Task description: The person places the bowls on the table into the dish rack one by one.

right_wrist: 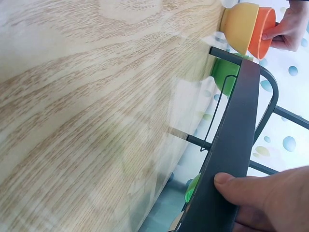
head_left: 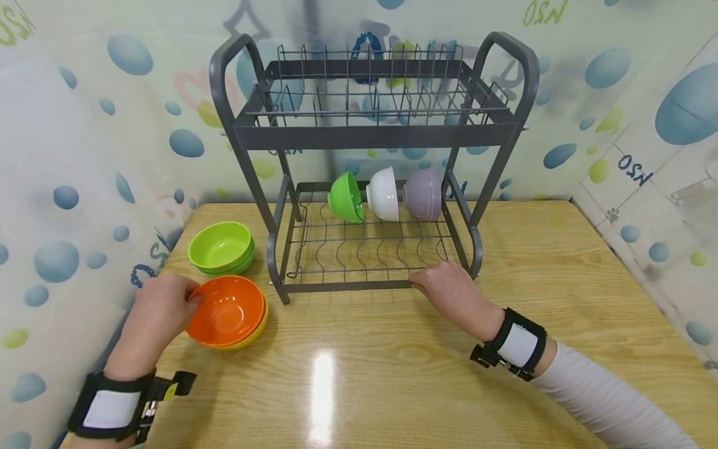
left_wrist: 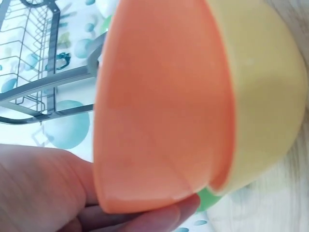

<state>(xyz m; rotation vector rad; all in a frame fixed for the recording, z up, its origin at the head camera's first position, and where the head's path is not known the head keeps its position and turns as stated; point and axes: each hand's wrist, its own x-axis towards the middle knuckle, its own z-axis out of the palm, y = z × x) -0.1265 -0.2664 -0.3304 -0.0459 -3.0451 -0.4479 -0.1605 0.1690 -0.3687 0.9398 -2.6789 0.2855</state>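
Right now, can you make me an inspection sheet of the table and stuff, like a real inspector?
Surface: wood-grain table, shiny light patch near the front.
Job's things: orange bowl partly inside yellow bowl; green bowl stack beyond them; green bowl, white bowl and purple bowl tipped on edge in the rack.
Clutter: nothing seen.
Hands: left hand pinches the orange bowl's rim; right hand grips the rack's lower front bar.
Cables: nothing seen.
Surroundings: walls with blue and green spots.

Bright, white glare on tabletop [head_left: 392, 374]
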